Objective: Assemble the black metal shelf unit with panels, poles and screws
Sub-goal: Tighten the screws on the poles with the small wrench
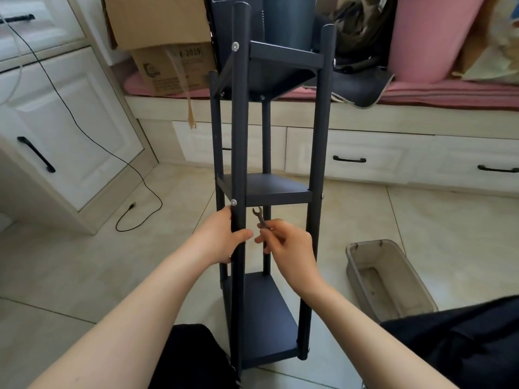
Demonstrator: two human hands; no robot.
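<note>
So the left hand (pixel 224 237) is gripping a pole (pixel 238 153) while the right hand (pixel 286 242) is pinching a wrench (pixel 259 217), probably heading for that screw (pixel 233 203) next.

shelf unit (pixel 269 189): on the tiled floor (pixel 421 220), before the bench (pixel 365 113)
cardboard boxes (pixel 168 46): on the bench, left of and behind the unit
tub (pixel 390 279): on the floor, right of the unit
cabinet (pixel 56 122): far left, cable (pixel 84 130) before it
</note>
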